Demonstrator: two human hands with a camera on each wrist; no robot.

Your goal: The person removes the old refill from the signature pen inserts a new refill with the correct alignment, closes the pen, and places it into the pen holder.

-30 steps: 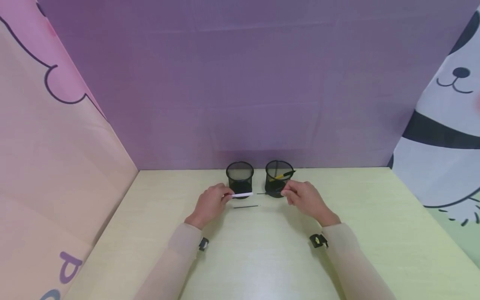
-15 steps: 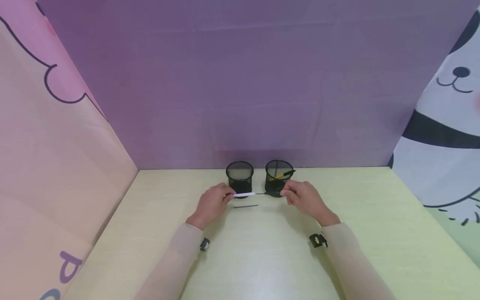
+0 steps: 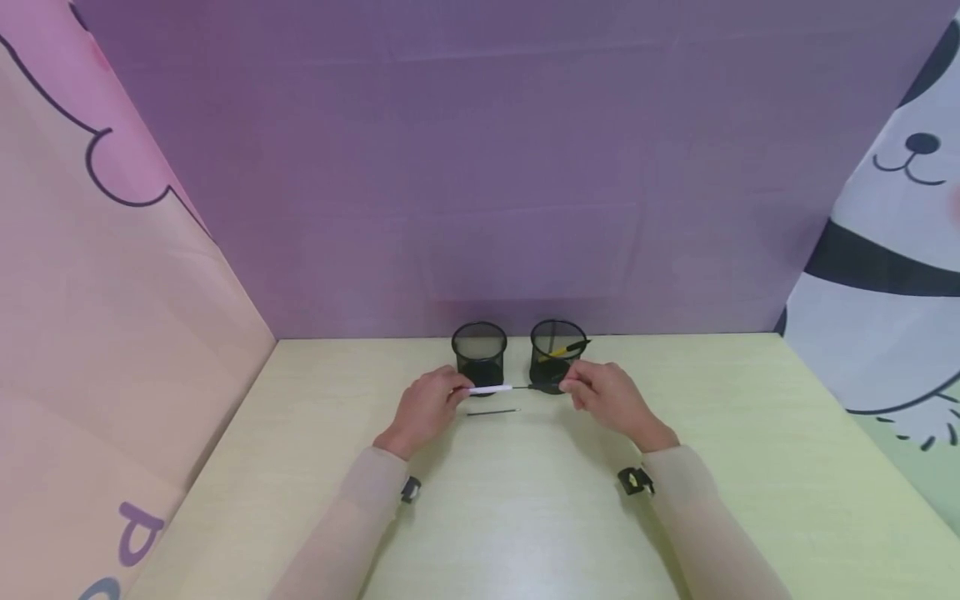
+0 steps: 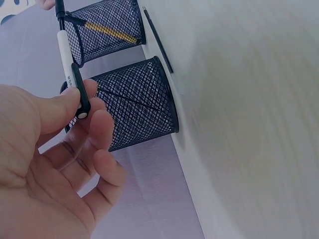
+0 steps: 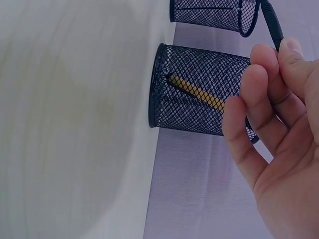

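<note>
My left hand (image 3: 426, 408) pinches a white pen barrel (image 4: 66, 52) by its end with the black clip (image 4: 77, 82). Between thumb and fingers, my right hand (image 3: 609, 400) pinches the black grip section (image 5: 271, 22) of the pen. From that section a thin dark refill (image 3: 521, 387) points left and meets the open end of the barrel, nearly in line with it. How far it goes inside cannot be seen. Another thin dark refill (image 3: 492, 412) lies on the table just in front of the hands.
Two black mesh pen cups stand behind the hands, a left cup (image 3: 480, 346) and a right cup (image 5: 199, 59). A yellow and black pen (image 3: 564, 351) leans in the right cup. The pale wooden table (image 3: 495, 517) ends at a purple backdrop (image 3: 480, 167).
My left hand has moved slightly right with the white barrel. The gap between the barrel's open end and the refill's tip has closed. The right hand has barely moved.
</note>
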